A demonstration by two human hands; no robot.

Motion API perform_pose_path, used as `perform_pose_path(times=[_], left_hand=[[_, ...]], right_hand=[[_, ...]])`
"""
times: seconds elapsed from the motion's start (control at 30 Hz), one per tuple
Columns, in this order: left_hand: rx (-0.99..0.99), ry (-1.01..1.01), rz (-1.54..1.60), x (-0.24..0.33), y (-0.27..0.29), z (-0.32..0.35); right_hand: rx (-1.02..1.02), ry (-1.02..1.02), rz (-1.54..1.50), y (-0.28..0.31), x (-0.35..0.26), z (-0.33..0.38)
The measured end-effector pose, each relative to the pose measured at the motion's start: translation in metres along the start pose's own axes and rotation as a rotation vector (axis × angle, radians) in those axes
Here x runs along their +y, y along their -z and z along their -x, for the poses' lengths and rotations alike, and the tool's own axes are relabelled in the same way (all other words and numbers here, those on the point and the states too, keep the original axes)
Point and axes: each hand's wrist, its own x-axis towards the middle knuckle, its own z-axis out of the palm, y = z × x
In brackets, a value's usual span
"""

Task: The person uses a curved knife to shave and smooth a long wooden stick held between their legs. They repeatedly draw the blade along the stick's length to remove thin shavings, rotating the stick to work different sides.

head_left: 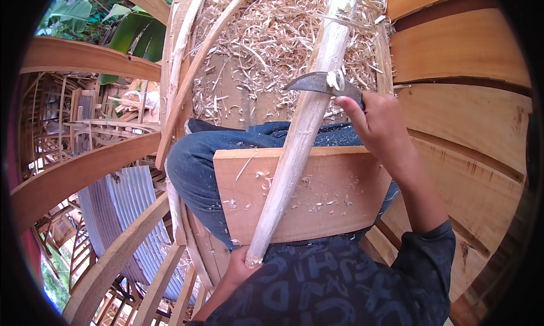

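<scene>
A long, pale, peeled wooden pole (pixel 300 134) slants from my waist up to the far side, resting over a flat board (pixel 334 184) on my lap. At its near end, my left hand (pixel 239 269) is closed around the pole, partly hidden by it. My right hand (pixel 378 121) grips a curved knife (pixel 314 83), its handle mostly covered by my fingers. The dark blade lies across the pole beyond the board, with its tip pointing left. Fresh curled shavings (pixel 335 79) cling to the blade where it meets the wood.
Wood shavings (pixel 266 20) cover the plank floor ahead. Wide planks (pixel 459 110) form a wall at my right. Long thin strips (pixel 198 59) lean at left beside an open railing (pixel 85 156). Beyond it, lower down, lies a corrugated metal sheet (pixel 127 212).
</scene>
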Motion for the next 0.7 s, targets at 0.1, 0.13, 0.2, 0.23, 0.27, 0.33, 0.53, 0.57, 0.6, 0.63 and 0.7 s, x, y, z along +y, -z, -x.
perform_pose_path(times=[0.1,0.13,0.2,0.23,0.27,0.33,0.53,0.57,0.6,0.63,0.7], left_hand=[[0.011,-0.040,-0.050,0.004,-0.002,0.000],[0.013,-0.033,-0.049,0.005,-0.001,-0.003],[0.016,-0.003,-0.037,0.003,-0.002,0.001],[0.006,-0.006,-0.040,0.002,-0.002,0.000],[0.010,-0.011,-0.046,0.002,-0.001,-0.001],[0.016,-0.029,-0.045,0.000,0.000,-0.003],[0.015,0.015,-0.011,0.009,-0.005,0.000],[0.010,0.022,-0.031,0.006,-0.003,0.000],[0.010,0.028,-0.056,0.004,-0.001,0.000],[0.012,0.005,-0.044,0.004,0.000,-0.002],[0.010,-0.028,-0.011,0.003,-0.002,-0.002]], right_hand=[[-0.045,0.267,0.072,-0.004,-0.009,0.017],[-0.070,0.357,0.103,-0.004,-0.009,0.018],[0.122,0.187,0.132,0.006,0.016,-0.013],[0.060,-0.057,0.004,0.017,0.023,-0.021],[0.001,-0.292,-0.136,0.021,0.026,-0.028],[0.011,0.028,0.023,0.016,0.013,-0.011],[0.075,-0.063,-0.098,0.011,0.018,-0.014],[0.089,-0.228,-0.219,0.020,0.044,-0.023],[0.104,-0.393,-0.345,0.027,0.065,-0.026],[0.112,-0.347,-0.354,0.028,0.065,-0.023],[0.113,-0.263,-0.366,0.031,0.054,-0.002]])
